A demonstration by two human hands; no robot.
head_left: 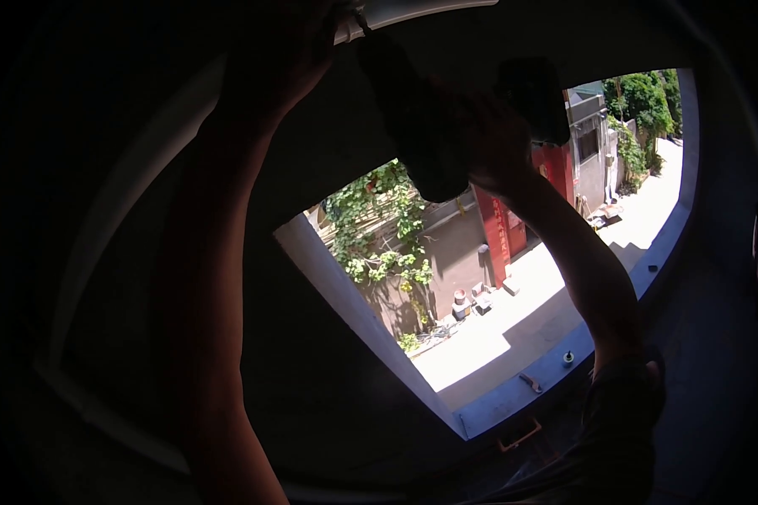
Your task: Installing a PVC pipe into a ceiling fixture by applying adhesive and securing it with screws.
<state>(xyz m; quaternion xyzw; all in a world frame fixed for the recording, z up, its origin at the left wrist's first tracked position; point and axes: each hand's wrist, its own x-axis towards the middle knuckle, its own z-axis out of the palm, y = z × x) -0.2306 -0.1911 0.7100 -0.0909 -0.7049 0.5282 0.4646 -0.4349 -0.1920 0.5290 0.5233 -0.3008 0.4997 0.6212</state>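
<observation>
Overhead, my right hand (499, 145) is wrapped round the grip of a dark cordless drill (413, 126). Its blocky battery end (535, 101) sticks out to the right of that hand. The drill's nose points up and left, with its tip at the edge of a pale strip (429, 8) along the top. Close by that tip is my raised left hand (307, 55). Deep shadow and the picture's upper edge hide its fingers, so what they hold cannot be made out.
Behind the drill is a bright window opening (480, 412) with a pale sill. A small bottle (568, 359) and a hand tool (531, 383) lie on the sill. Outside are a red door (509, 236), leafy vines (387, 227) and a sunlit lane. Inside, the surrounding wall is very dark.
</observation>
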